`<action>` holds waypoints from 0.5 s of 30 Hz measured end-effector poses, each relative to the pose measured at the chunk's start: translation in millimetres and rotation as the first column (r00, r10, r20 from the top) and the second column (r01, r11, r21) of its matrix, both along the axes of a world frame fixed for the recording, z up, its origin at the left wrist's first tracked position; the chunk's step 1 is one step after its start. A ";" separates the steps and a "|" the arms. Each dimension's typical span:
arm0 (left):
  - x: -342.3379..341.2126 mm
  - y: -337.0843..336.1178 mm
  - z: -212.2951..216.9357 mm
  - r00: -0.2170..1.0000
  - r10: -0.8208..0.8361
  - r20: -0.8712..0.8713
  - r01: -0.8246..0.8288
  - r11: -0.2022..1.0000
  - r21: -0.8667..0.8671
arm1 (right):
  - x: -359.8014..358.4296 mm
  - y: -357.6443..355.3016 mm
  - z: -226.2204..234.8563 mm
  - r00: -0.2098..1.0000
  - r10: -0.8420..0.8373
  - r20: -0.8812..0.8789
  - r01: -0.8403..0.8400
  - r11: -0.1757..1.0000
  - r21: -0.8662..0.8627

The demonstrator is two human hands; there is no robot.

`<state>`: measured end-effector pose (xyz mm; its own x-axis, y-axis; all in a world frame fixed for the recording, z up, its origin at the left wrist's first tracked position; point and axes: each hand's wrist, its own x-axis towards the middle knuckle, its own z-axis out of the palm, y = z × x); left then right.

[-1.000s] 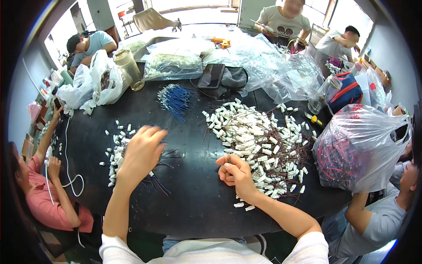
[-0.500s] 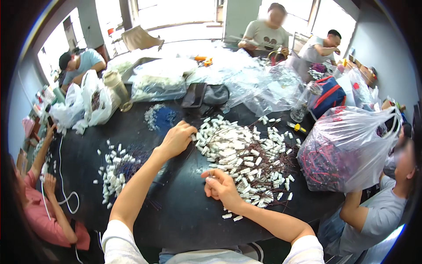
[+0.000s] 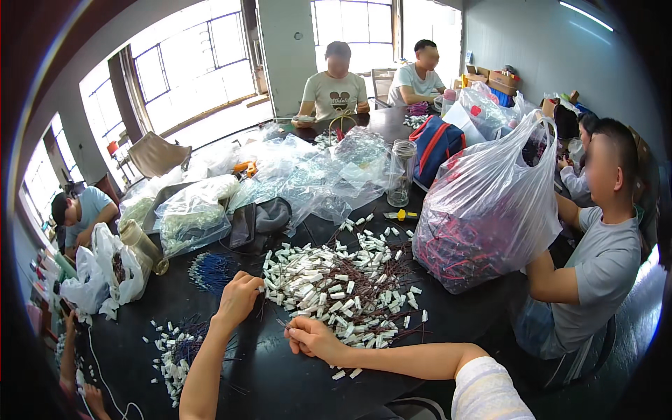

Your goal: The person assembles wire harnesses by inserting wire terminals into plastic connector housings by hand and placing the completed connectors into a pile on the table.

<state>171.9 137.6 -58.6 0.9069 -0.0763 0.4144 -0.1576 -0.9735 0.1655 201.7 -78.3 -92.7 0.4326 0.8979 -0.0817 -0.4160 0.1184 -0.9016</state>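
At nine o'clock of the connector pile [image 3: 336,287], the left hand [image 3: 238,297] pinched one light, rigid white plug; the right hand [image 3: 313,337] was clenched, its contents hidden.

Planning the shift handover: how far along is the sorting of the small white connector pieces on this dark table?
Done: a small heap of white pieces with dark wires lies at the left. In hand: the left hand reaches into the big pile of white connector pieces; the right hand pinches something small. Left: most of that pile, so it looks early.
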 end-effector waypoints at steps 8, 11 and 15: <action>-2.1 -1.7 4.3 0.998 -0.060 0.020 0.058 0.995 0.082 | -0.1 3.6 -1.6 0.989 -0.007 0.145 0.008 1.000 -0.006; -3.4 -0.9 5.6 0.997 -0.078 0.022 0.075 0.990 0.117 | -0.8 3.6 0.8 0.991 0.018 0.133 -0.018 1.000 -0.002; -5.1 -2.7 8.4 0.993 -0.114 0.022 0.110 0.985 0.130 | -1.2 4.1 -2.1 0.994 0.023 0.111 -0.024 1.000 0.004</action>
<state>166.8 134.9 -50.3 0.8773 -0.2311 0.4206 -0.2701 -0.9622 0.0346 200.5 -74.2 -94.8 0.4178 0.9081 -0.0297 -0.3161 0.1146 -0.9418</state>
